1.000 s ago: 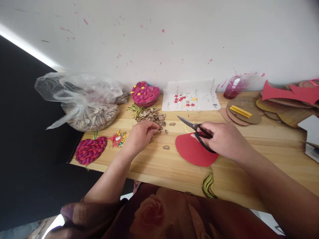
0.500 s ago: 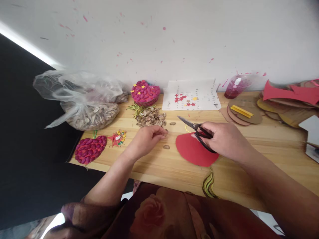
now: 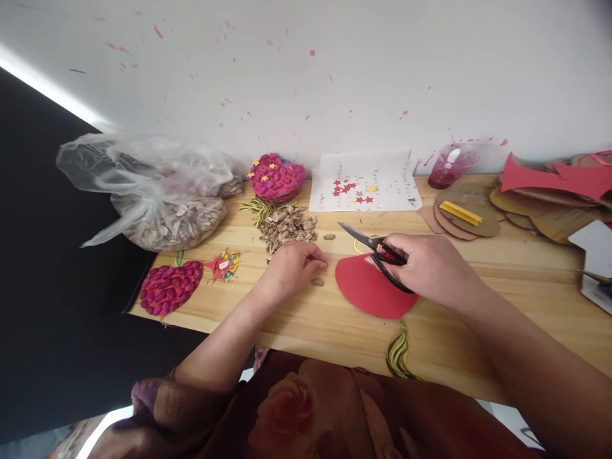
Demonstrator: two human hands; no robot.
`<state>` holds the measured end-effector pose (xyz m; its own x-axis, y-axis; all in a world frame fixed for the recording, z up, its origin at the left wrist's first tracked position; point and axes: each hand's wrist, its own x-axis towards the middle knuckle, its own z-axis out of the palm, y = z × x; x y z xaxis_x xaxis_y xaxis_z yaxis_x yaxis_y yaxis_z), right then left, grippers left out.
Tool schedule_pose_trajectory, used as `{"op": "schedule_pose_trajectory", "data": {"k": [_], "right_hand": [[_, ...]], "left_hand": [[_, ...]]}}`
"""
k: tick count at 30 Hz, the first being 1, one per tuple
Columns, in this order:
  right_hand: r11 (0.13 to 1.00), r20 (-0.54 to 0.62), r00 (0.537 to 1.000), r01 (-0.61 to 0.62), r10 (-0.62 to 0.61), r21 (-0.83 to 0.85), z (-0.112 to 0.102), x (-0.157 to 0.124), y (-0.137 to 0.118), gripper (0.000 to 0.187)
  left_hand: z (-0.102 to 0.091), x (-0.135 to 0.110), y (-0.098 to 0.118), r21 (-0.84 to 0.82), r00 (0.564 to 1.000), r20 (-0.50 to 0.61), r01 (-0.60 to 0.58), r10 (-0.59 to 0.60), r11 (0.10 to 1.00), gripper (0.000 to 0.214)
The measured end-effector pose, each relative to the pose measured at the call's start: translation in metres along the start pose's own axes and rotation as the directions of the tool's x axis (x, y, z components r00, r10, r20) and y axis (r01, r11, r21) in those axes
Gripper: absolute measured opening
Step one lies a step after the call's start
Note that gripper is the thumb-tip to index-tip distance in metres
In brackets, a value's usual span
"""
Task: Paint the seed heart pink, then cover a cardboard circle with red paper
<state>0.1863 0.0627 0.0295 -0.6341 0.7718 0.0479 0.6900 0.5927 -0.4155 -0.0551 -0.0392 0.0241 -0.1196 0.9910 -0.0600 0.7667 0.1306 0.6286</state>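
Observation:
In my right hand (image 3: 421, 258) I hold black-handled scissors (image 3: 371, 243), their blades together and pointing up and left. The scissors and hand lie over a rounded red piece (image 3: 370, 290) with a yellow loop on its far edge and a green-and-brown thread tassel (image 3: 400, 354) at its near edge. My left hand (image 3: 291, 268) hovers low over the table, fingers pinched; what they hold, if anything, is hidden. One loose shell (image 3: 317, 282) lies just below its fingertips, another shell (image 3: 329, 236) beyond them. Behind this hand is a pile of shells (image 3: 289, 224).
A plastic bag of shells (image 3: 176, 223) and a magenta shell-covered piece (image 3: 169, 287) are at left. Another decorated stack (image 3: 277, 180), paper with small stars (image 3: 366, 166) and a cup of magenta liquid (image 3: 447, 167) stand along the wall. Cardboard pieces (image 3: 530, 210) lie at right.
My left hand has moved slightly to the right, toward the red piece, its fingers still pinched. My right hand and the scissors stay in place; the view shifts slightly.

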Motion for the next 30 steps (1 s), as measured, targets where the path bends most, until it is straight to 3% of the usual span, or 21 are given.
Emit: {"op": "schedule_pose_trajectory", "data": {"k": [5, 11, 16, 21, 30], "right_hand": [[1.000, -0.011, 1.000, 0.008, -0.008, 0.003, 0.002, 0.001, 0.001, 0.020], [1.000, -0.019, 1.000, 0.011, -0.011, 0.012, 0.002, 0.001, -0.001, 0.020], [1.000, -0.036, 0.999, 0.004, -0.003, 0.018, 0.001, 0.000, 0.001, 0.019], [1.000, -0.020, 1.000, -0.003, 0.003, 0.006, 0.000, 0.001, 0.000, 0.020], [1.000, -0.018, 1.000, 0.004, -0.004, 0.008, 0.001, 0.000, 0.001, 0.022]], "left_hand": [[0.001, 0.002, 0.001, -0.059, 0.999, 0.042, 0.035, -0.033, 0.998, 0.011], [0.003, 0.004, -0.010, 0.041, 0.989, -0.121, -0.085, 0.089, 0.996, 0.008], [-0.005, 0.004, -0.020, 0.201, 0.930, -0.253, -0.221, 0.268, 0.955, 0.013], [-0.002, 0.010, -0.027, 0.349, 0.901, -0.191, -0.308, 0.389, 0.885, 0.015], [0.007, 0.015, -0.019, 0.345, 0.908, -0.174, -0.306, 0.381, 0.887, 0.014]]}}
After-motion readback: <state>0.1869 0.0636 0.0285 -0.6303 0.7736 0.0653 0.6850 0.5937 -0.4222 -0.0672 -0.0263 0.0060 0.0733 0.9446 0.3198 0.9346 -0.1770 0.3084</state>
